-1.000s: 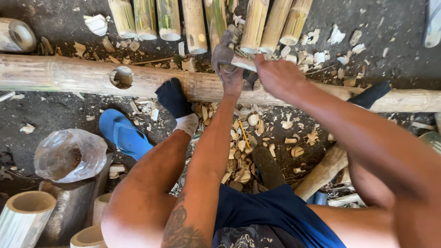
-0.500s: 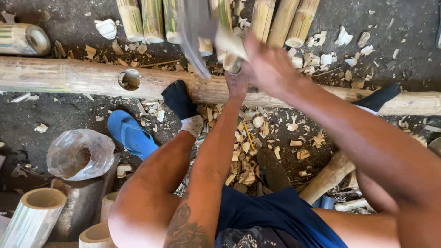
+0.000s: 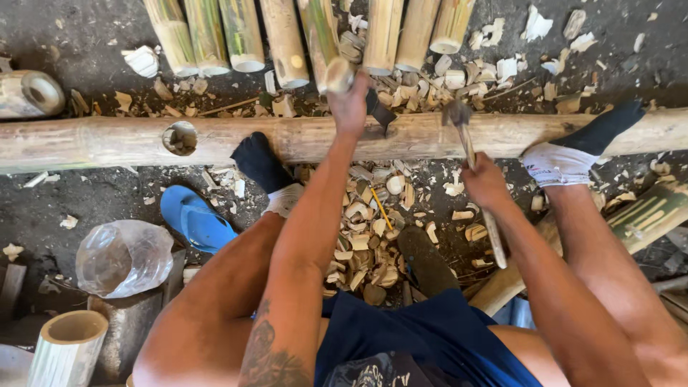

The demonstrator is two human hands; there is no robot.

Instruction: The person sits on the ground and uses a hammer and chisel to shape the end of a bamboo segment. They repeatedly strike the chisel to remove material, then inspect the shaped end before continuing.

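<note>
A long bamboo pole (image 3: 107, 140) lies across the ground, with a round hole (image 3: 179, 136) cut in it. My left hand (image 3: 350, 104) grips a wooden-handled chisel (image 3: 338, 74) whose dark blade (image 3: 380, 111) rests against the pole. My right hand (image 3: 484, 183) holds a hammer by its wooden handle. The hammer head (image 3: 456, 113) sits on the pole just right of the chisel. My two socked feet (image 3: 261, 165) (image 3: 573, 150) press against the pole on either side.
Several cut bamboo lengths (image 3: 283, 36) lie side by side beyond the pole. Wood chips (image 3: 365, 229) litter the ground between my legs. A blue sandal (image 3: 193, 218), a clear plastic bag (image 3: 122, 258) and a short bamboo section (image 3: 68, 344) are at left.
The hammer was raised and blurred near the chisel top; now it is lowered, its head on the pole to the right. My right hand has dropped away from my left.
</note>
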